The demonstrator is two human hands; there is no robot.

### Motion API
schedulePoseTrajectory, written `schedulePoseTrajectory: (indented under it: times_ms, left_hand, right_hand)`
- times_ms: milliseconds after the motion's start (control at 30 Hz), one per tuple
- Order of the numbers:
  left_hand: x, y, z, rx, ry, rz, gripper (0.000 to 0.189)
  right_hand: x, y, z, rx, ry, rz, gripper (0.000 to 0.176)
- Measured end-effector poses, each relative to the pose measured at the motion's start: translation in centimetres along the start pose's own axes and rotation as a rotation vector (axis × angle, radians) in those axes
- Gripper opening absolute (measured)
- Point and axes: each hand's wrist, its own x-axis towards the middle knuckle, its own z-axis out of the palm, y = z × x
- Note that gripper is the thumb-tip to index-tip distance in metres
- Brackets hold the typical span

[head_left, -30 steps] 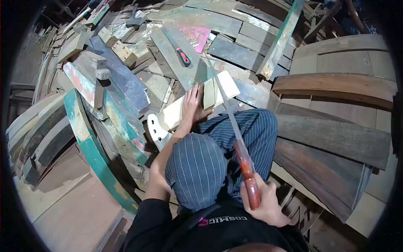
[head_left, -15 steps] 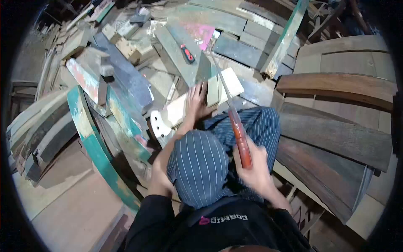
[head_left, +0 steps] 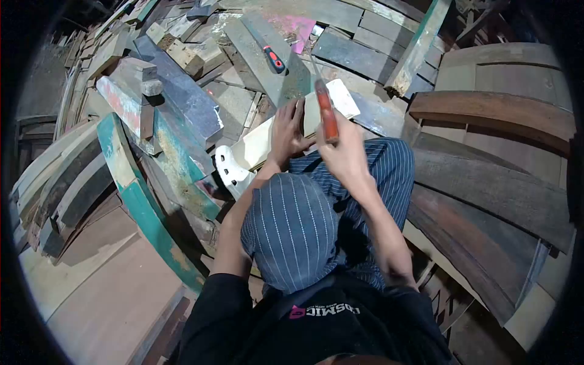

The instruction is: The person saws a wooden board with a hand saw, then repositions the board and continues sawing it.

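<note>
My right hand [head_left: 342, 146] is closed around the glossy orange-brown handle [head_left: 328, 115] of a long, thin-bladed tool. Seen nearly edge-on, its blade [head_left: 315, 68] points away from me, above the pale board; I cannot make out its edge. My left hand [head_left: 287, 137] grips the pale board [head_left: 255, 146], fingers over its top and thumb toward me. The board slants across in front of my knees, its far right end [head_left: 342, 97] beyond the tool's handle. Part of it is hidden by my hands. A white perforated shoe [head_left: 230, 171] touches its left end.
A tool with a red-and-black handle [head_left: 275, 61] lies on a grey-green beam [head_left: 295, 82]. Painted offcuts and a curved green piece [head_left: 146, 213] crowd the left. A brown curved beam [head_left: 486, 108] and dark planks [head_left: 493, 182] are at the right, with a slanting post [head_left: 420, 48] behind.
My right hand has pushed the tool forward and up, away from my body, bringing the handle over the board. My left hand stays on the board, with the view shifted slightly.
</note>
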Motion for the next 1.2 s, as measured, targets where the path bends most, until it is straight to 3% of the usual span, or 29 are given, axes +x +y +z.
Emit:
schedulePoseTrajectory:
  times_ms: [67, 167, 233, 300, 333, 400, 433, 500, 567, 733, 767, 833, 900, 933, 1000, 1067, 1100, 1167, 1200]
  left_hand:
    - [0.0, 0.7, -0.4, 0.010, -0.030, -0.048, 0.115]
    - [-0.1, 0.7, -0.3, 0.024, -0.048, -0.057, 0.118]
    - [0.5, 0.7, -0.3, 0.051, -0.034, -0.038, 0.118]
    - [-0.1, 0.8, -0.2, 0.058, -0.034, -0.030, 0.117]
    - [-0.2, 0.8, -0.1, 0.054, -0.029, -0.026, 0.117]
    - [0.0, 0.5, 0.1, 0.040, -0.002, -0.006, 0.117]
    - [0.0, 0.4, 0.1, 0.032, -0.014, -0.004, 0.117]
    - [0.0, 0.5, -0.3, 0.020, -0.036, -0.005, 0.116]
    - [0.2, 0.3, -0.7, -0.075, 0.000, 0.043, 0.112]
    - [0.8, 0.4, -0.4, 0.055, -0.004, -0.033, 0.114]
    - [-0.2, 0.8, -0.2, 0.062, -0.006, -0.040, 0.115]
    - [0.4, 0.7, -0.1, 0.057, -0.018, -0.026, 0.114]
    - [0.0, 0.9, -0.1, 0.052, -0.035, -0.039, 0.114]
    - [0.1, 1.0, -0.2, 0.057, -0.009, -0.025, 0.113]
    - [0.2, 1.1, -0.3, 0.066, -0.016, -0.031, 0.114]
    - [-0.1, 1.0, 0.0, 0.064, -0.008, -0.034, 0.114]
    - [0.0, 1.0, -0.2, 0.042, -0.020, -0.035, 0.114]
    - [0.1, 0.8, -0.5, 0.000, -0.038, -0.044, 0.114]
    - [0.1, 0.8, -0.3, -0.007, 0.007, -0.017, 0.114]
  right_hand:
    - [-3.4, -0.9, -2.4, -0.041, -0.015, 0.000, 0.013]
    - [-12.2, -6.5, -7.9, -0.065, -0.185, 0.241, 0.021]
    - [-16.4, -8.6, -10.9, -0.376, -0.312, 0.071, 0.023]
    - [-16.9, -9.3, -11.7, -0.236, -0.308, 0.265, 0.025]
    - [-15.9, -8.6, -11.1, -0.275, -0.280, 0.160, 0.029]
    - [-11.7, -5.9, -8.2, 0.015, -0.201, 0.329, 0.030]
    - [-8.8, -2.9, -5.9, -0.162, -0.121, 0.067, 0.026]
    - [-2.7, 1.0, -1.2, -0.079, -0.062, -0.038, 0.015]
    - [-0.1, 0.6, 0.6, -0.067, -0.095, 0.008, 0.014]
    - [-8.4, -2.2, -5.3, -0.056, -0.049, 0.138, 0.011]
    - [-11.0, -3.5, -6.8, -0.083, -0.060, 0.000, 0.016]
    - [-15.2, -7.3, -9.4, -0.107, -0.177, 0.186, 0.023]
    - [-17.4, -7.6, -10.1, -0.226, -0.232, 0.122, 0.030]
    - [-17.0, -6.6, -9.9, -0.309, -0.180, -0.048, 0.032]
    - [-14.7, -5.5, -8.9, -0.174, -0.190, 0.189, 0.027]
    - [-9.1, -1.0, -5.3, -0.112, -0.038, -0.036, 0.014]
    - [-6.3, 0.7, -3.9, 0.003, -0.050, 0.058, 0.014]
    - [-1.1, 3.1, -0.6, -0.040, 0.025, -0.154, 0.017]
    - [-0.9, 2.4, -0.5, -0.020, 0.000, -0.093, 0.016]
